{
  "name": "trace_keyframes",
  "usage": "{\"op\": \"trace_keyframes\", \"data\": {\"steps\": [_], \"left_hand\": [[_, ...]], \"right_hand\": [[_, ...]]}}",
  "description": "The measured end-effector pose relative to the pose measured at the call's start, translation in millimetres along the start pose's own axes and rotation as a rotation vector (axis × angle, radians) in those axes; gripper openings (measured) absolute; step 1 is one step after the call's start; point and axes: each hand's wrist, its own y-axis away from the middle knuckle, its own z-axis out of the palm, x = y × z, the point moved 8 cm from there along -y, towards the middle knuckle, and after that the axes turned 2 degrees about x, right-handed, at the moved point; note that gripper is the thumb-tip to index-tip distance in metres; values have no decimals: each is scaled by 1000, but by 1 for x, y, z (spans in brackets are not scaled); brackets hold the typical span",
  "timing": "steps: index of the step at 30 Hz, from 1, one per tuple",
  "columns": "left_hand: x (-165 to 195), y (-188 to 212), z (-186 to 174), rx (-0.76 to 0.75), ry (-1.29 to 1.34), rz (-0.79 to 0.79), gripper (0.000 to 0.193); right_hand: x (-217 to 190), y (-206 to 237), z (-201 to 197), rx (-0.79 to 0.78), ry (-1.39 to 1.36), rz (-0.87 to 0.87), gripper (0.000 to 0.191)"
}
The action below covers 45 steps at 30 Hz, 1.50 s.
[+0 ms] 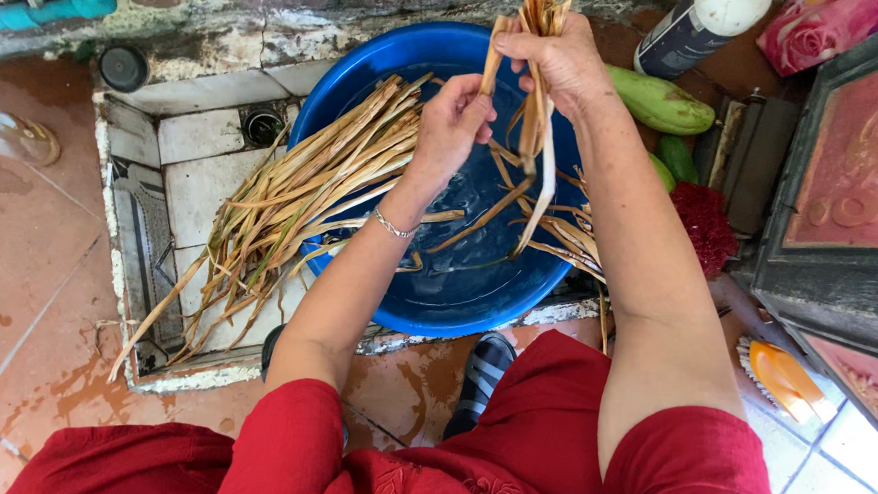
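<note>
Right hand (559, 58) gripping bunch of dried leaf strips (537, 102) tight, holding it above far rim of blue basin (368, 73), ends dangling toward water. Left hand (452, 127) pinching strip just beside it, fingers closed. Bigger leaf pile (301, 200) draping over basin's left rim onto tiled floor (202, 174). Green gourds (662, 103) sitting beside right rim.

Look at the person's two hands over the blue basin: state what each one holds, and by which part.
The right hand grips a bunch of dried leaf strips near its top end. The left hand pinches one strip partway down.
</note>
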Motion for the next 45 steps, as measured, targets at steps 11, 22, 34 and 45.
{"op": "trace_keyframes", "data": {"steps": [11,22,34,45], "left_hand": [[11,8,2,-76,235,-54,30],[23,-2,-4,61,184,86,38],[12,9,-4,-13,291,-10,42],[15,6,-10,80,21,111,39]], "right_hand": [[-20,5,9,38,-25,3,14],[-44,23,50,-217,179,-110,25],[-50,9,7,163,583,-275,15],[-34,24,46,-186,740,-178,21]]}}
